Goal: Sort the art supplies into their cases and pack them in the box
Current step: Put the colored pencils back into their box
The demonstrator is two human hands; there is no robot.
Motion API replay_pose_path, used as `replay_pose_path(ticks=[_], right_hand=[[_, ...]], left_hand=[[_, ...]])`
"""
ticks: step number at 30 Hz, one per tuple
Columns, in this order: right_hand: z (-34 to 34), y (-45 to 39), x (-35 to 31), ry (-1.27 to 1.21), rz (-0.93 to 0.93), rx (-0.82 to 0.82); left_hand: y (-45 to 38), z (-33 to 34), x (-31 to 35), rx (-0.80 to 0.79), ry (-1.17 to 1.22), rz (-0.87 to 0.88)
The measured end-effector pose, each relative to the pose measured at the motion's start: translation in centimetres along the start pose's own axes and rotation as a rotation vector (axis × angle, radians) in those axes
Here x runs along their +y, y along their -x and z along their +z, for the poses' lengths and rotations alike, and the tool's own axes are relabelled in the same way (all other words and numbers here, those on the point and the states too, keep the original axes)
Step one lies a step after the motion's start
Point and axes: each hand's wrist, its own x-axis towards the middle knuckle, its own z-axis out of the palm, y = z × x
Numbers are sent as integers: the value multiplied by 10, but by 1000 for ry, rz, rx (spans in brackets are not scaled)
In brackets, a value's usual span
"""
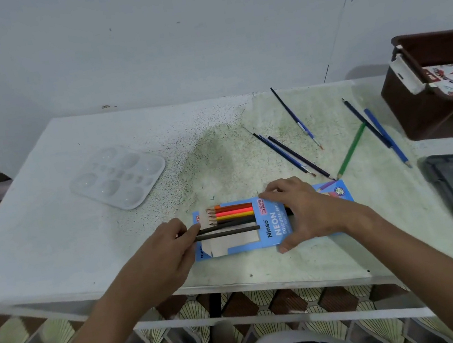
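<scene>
Glossy blue cardboard pencil case (pixel 275 224), translucent plastic palette (pixel 118 177), speckled matt table (pixel 50 228)

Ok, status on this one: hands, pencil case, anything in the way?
Left hand pinching dark pencils at the case mouth. Right hand pressing blue pencil case flat. Loose pencils and brushes beyond; path clear.

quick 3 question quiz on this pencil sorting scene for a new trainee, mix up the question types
1. True or false: the right hand rests on the blue pencil case.
2. The left hand holds: A) a paintbrush B) dark pencils C) the palette
3. Fill in: the loose green pencil lies on the ____, not in the case.

Key: 1 true; 2 B; 3 table
</scene>
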Motion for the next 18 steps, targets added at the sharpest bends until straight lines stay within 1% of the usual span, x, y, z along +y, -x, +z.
replay_pose_path(ticks=[5, 9, 14, 18], right_hand=[[2, 4, -2, -44, -30, 90], [4, 13, -5, -74, -21, 120], [17, 20, -6, -115, -6, 109], [25, 24, -2, -150, -1, 132]], left_hand=[[5, -9, -1, -14, -155, 66], [0, -9, 1, -15, -214, 90], [-22, -2, 26, 64, -311, 249], [-40, 13, 36, 28, -356, 318]])
